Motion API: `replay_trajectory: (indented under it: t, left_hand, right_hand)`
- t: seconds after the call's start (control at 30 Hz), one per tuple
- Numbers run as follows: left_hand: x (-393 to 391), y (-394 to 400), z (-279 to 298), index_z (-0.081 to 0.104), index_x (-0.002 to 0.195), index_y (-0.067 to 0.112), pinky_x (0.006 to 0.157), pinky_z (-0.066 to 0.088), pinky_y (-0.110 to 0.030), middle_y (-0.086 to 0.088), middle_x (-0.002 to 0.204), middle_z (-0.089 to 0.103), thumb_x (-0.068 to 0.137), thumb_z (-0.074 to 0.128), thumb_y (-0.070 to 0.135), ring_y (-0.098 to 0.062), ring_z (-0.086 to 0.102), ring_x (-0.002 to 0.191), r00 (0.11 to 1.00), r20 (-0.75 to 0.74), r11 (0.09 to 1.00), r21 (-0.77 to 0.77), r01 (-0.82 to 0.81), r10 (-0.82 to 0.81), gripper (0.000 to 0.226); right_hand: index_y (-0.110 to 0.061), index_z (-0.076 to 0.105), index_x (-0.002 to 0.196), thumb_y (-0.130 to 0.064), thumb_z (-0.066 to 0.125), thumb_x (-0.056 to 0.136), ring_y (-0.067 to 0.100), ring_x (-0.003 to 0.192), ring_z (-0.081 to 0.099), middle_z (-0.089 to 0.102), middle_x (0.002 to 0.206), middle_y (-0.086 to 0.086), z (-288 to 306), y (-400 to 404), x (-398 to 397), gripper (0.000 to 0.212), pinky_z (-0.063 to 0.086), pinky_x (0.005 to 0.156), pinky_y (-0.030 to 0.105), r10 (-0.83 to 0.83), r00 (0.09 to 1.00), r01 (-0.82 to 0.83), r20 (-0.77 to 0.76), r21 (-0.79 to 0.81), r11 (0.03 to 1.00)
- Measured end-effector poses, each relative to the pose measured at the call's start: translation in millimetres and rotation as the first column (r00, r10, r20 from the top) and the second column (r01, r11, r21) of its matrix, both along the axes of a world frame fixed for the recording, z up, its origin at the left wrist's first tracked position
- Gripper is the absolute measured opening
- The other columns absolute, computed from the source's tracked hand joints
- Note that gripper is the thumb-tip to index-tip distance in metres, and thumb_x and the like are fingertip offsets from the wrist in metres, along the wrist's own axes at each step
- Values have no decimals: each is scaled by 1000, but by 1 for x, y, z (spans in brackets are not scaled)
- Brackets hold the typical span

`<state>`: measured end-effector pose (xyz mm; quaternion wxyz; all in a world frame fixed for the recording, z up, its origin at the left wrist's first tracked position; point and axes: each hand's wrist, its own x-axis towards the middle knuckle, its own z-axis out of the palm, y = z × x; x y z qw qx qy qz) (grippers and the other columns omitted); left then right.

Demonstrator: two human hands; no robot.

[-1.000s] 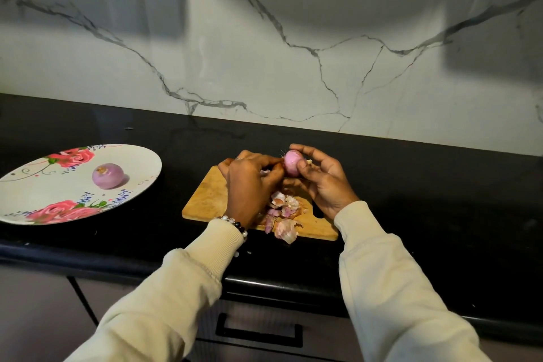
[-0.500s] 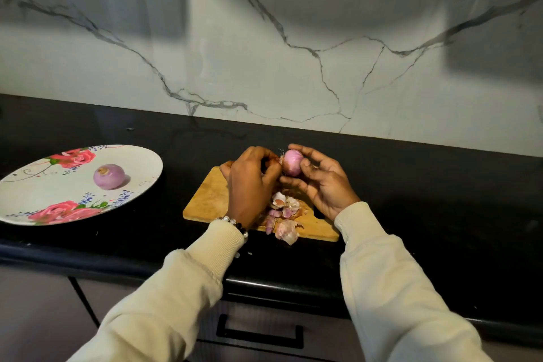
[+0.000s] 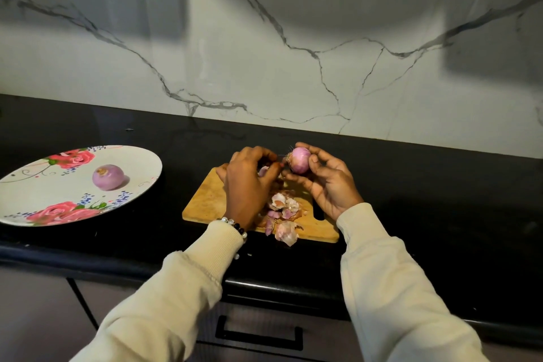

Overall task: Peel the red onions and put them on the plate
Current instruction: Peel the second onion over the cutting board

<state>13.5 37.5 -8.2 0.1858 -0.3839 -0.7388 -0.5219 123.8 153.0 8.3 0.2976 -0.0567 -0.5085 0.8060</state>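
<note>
Overhead, right hand (image 3: 329,185) gripping round glossy onion (image 3: 300,159), left hand (image 3: 249,179) pinching papery peel (image 3: 263,170)

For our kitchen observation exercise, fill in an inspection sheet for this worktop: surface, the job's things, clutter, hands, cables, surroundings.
Surface: black counter with a wooden cutting board on it.
Job's things: one peeled onion lies on the flowered plate, left of the board; a second onion is held above the board's far edge.
Clutter: onion skins piled on the board's near side, one piece over the edge.
Hands: right hand grips the second onion; left hand pinches a piece of skin beside it.
Cables: nothing seen.
Surroundings: marble wall behind; drawer handle below the counter.
</note>
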Motion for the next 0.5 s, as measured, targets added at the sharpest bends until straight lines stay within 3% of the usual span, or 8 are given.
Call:
replay_trajectory:
  t: [0.07,0.13,0.37,0.5]
  left_hand:
    - [-2,1,-2,71,97,29,87,34,-39,8,97,65,88,66,33,-15,58,94,998,-29,998,26,61,-60,11]
    - [-2,0,-1,72,102,29,81,47,-49,7,98,64,87,58,40,-15,57,93,989,-56,988,59,143,-140,23]
    - [-3,2,-5,72,97,26,73,48,-50,6,97,61,85,61,38,-15,54,92,968,-137,972,74,224,-213,20]
    - [-3,2,-5,75,89,20,72,48,-40,3,92,62,83,72,24,-16,54,88,966,-169,970,110,215,-195,8]
  right_hand:
    - [-2,61,119,-3,41,101,33,100,70,62,119,25,0,0,1,27,61,82,41,4,1000,-4,7,2,1000]
    - [-3,61,119,-3,41,102,31,96,71,63,118,22,0,0,2,27,62,78,40,8,1000,-8,20,11,1000]
    - [-3,62,118,-7,38,104,28,80,71,71,102,17,0,-1,2,28,62,67,35,31,996,-36,87,55,998]
    - [0,59,124,-10,39,104,29,69,69,69,96,20,-1,-1,1,29,61,63,33,33,994,-41,108,73,996]
